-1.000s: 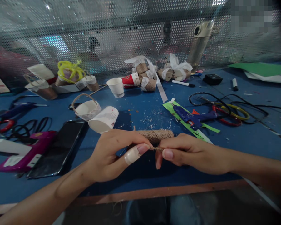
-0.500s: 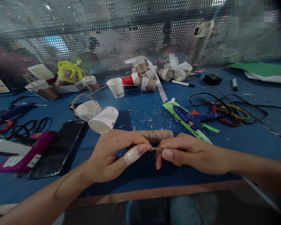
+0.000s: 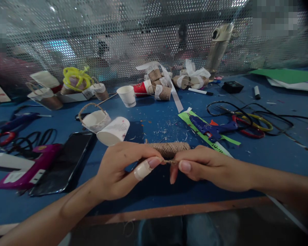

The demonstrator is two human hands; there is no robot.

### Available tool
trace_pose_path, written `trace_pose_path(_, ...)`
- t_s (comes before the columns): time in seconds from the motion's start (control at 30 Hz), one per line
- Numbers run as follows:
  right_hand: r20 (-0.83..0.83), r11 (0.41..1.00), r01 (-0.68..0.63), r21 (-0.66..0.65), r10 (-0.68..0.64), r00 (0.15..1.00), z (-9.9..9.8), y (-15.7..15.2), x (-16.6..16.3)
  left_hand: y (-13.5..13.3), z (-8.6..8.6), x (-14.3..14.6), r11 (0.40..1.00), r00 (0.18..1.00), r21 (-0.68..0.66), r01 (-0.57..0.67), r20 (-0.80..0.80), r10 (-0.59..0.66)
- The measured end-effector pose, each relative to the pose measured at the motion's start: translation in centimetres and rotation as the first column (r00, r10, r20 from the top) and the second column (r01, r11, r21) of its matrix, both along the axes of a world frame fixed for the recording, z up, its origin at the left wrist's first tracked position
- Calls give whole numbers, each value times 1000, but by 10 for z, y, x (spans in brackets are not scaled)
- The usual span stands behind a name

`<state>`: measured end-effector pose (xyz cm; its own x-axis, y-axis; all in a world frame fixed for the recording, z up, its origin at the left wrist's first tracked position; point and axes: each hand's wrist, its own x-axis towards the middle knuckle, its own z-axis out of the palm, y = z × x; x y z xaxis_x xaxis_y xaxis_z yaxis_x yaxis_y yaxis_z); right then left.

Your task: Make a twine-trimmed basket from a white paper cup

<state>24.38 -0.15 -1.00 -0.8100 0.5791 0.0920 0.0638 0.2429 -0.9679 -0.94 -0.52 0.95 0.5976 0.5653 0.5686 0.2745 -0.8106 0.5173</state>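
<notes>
Between my two hands runs a short piece of brown twine [image 3: 168, 161], held just above the table near its front edge. My left hand [image 3: 127, 169], with a pale bandage round its thumb, pinches one end between thumb and forefinger. On the other side my right hand [image 3: 210, 167] grips the twine between thumb and bent forefinger. Right behind the fingers lies a roll of jute twine [image 3: 170, 149], partly covered by the hands. A white paper cup [image 3: 115, 131] lies on its side beyond my left hand, against a small white basket with a twine handle [image 3: 96, 119].
A blue glue gun [image 3: 212, 128] lies on green paper at the right, near coiled cables and red-handled scissors [image 3: 248, 128]. To the left are a black phone [image 3: 65, 162] and a purple packet [image 3: 28, 167]. Twine-wrapped cups [image 3: 163, 92] stand before the perforated metal screen [image 3: 143, 37].
My left hand has shifted slightly to the left, so a little more twine shows between the fingers. My right hand has barely moved.
</notes>
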Motion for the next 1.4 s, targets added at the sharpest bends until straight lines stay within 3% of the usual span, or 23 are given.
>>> trace_pose_path(0.17, -19, 995, 30, 93, -28, 999, 2, -1, -1, -3, -1, 0, 999, 999, -42, -24, 22, 25)
trace_pose_path(0.43, -66, 983, 172, -65, -177, 982, 0, -4, -1, -3, 1, 1, 997, 999, -74, -28, 17, 29)
trace_pose_path(0.93, -138, 981, 170, -89, -181, 974, -7, -1, 0, -2, -2, 2, 998, 997, 26, -65, -34, 66)
trace_pose_path(1.2, -216, 974, 136, -182, -174, 961, -11, 0, -1, -2, 3, 5, 999, 999, 7, -31, -20, 31)
trace_pose_path(1.4, -204, 970, 147, -193, -186, 961, -12, 0, -1, -2, 2, 5, 997, 997, -37, 63, 49, -61)
